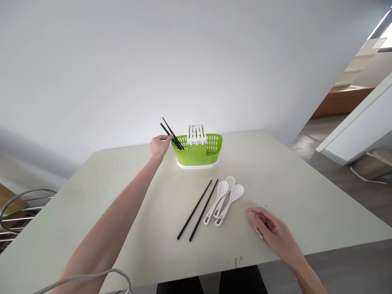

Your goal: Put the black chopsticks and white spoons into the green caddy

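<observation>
Chopsticks pinched by left hand, lower ends inside green basket; likely light, stiff, slick; best held along upper half. Right hand loosely curled, grasping nothing.

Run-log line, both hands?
left hand: grip on two black chopsticks, lower ends in green basket | right hand: loosely curled near white spoons | table: chopstick pair

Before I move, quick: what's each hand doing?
Left hand: closed, holding black chopsticks at the green basket.
Right hand: loosely open, fingers curled, nothing visibly held, beside the white spoons.
</observation>
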`<state>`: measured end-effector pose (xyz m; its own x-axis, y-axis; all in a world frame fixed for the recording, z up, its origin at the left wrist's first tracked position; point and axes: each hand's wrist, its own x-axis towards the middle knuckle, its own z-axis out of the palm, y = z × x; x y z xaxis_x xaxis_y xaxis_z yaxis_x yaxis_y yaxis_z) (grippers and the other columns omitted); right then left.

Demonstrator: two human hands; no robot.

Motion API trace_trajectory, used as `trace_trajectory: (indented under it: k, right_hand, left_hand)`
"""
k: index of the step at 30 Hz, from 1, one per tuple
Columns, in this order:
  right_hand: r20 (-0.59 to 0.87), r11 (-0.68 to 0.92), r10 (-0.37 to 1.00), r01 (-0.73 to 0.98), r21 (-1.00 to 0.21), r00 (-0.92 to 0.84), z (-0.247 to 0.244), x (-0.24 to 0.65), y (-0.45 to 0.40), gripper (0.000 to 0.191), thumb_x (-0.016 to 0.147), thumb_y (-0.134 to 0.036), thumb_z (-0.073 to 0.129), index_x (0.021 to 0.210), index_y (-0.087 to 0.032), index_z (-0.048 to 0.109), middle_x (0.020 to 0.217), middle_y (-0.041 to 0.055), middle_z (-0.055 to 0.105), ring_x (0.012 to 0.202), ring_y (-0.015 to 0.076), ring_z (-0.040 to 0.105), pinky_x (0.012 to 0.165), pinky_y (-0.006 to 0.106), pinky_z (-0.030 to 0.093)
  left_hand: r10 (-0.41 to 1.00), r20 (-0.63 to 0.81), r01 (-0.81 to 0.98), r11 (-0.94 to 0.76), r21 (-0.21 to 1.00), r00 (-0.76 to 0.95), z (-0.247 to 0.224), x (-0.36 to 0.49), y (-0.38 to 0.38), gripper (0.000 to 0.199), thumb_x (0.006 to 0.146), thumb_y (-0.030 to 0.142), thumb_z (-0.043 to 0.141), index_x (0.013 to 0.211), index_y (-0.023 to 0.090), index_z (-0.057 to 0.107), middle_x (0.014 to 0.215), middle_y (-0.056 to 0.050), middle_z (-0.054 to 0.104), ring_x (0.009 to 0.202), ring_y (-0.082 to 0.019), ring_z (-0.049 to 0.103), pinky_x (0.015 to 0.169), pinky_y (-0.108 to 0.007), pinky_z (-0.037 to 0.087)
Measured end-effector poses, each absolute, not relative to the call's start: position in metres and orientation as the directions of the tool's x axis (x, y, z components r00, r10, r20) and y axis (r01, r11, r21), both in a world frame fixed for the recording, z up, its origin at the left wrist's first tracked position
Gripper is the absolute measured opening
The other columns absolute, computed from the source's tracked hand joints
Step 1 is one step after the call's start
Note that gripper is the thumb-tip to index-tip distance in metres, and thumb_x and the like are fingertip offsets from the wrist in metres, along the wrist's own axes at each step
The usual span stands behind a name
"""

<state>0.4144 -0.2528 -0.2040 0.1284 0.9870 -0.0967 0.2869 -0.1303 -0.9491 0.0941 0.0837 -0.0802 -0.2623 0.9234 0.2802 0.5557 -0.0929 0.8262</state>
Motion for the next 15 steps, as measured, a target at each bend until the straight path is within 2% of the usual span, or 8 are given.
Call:
trace_trajectory:
  k: [3, 7, 10, 12, 15]
  right_hand:
    - [-0.094, -0.129, 0.987, 0.286, -0.950, 0.133, -0.204, 0.414, -0.253, 0.048, 0.102, -0.062, 0.052, 0.120, -0.021, 0.069, 0.067, -0.0022, 0.051, 0.062, 0.0159, 0.047, 0.057, 0.028, 0.040]
    - [-0.088, -0.127, 0.987, 0.307, -0.943, 0.136, -0.202, 0.413, -0.253, 0.050, 0.101, -0.065, 0.051, 0.119, -0.021, 0.069, 0.067, -0.0020, 0.050, 0.062, 0.0166, 0.048, 0.057, 0.029, 0.040]
    - [-0.083, -0.125, 0.986, 0.317, -0.940, 0.145, -0.201, 0.413, -0.253, 0.050, 0.101, -0.065, 0.051, 0.118, -0.021, 0.070, 0.067, -0.0021, 0.049, 0.060, 0.0164, 0.047, 0.056, 0.029, 0.040]
    - [-0.086, -0.131, 0.984, 0.311, -0.941, 0.155, -0.201, 0.412, -0.253, 0.050, 0.100, -0.064, 0.053, 0.118, -0.021, 0.070, 0.066, -0.0024, 0.049, 0.060, 0.0160, 0.047, 0.055, 0.028, 0.040]
    - [-0.084, -0.129, 0.985, 0.317, -0.940, 0.152, -0.201, 0.412, -0.252, 0.050, 0.099, -0.064, 0.054, 0.116, -0.020, 0.071, 0.065, -0.0025, 0.050, 0.059, 0.0159, 0.047, 0.055, 0.028, 0.040]
  left_hand:
    - [0.935, 0.273, 0.530, -0.117, 0.840, -0.227, -0.083, 0.091, 0.080, 0.035, 0.082, 0.054, 0.076, 0.093, 0.020, 0.080, 0.105, -0.010, 0.081, 0.091, -0.024, 0.074, 0.083, -0.033, 0.057]
    - [0.932, 0.283, 0.474, -0.149, 0.868, -0.225, -0.090, 0.083, 0.065, 0.043, 0.091, 0.059, 0.063, 0.098, 0.019, 0.076, 0.101, -0.010, 0.079, 0.080, -0.019, 0.073, 0.071, -0.028, 0.055]
    - [0.934, 0.296, 0.537, -0.147, 0.831, -0.203, -0.102, 0.075, 0.044, 0.045, 0.095, 0.059, 0.055, 0.095, 0.018, 0.074, 0.092, -0.008, 0.077, 0.068, -0.016, 0.067, 0.065, -0.027, 0.052]
    - [0.955, 0.279, 0.614, -0.164, 0.772, -0.095, -0.112, 0.072, 0.023, 0.045, 0.096, 0.059, 0.052, 0.090, 0.019, 0.073, 0.086, -0.006, 0.075, 0.065, -0.016, 0.064, 0.064, -0.026, 0.050]
    - [0.963, 0.161, 0.696, -0.267, 0.666, 0.215, -0.126, 0.074, -0.014, 0.043, 0.094, 0.061, 0.053, 0.087, 0.022, 0.071, 0.082, -0.004, 0.074, 0.070, -0.018, 0.065, 0.066, -0.027, 0.049]
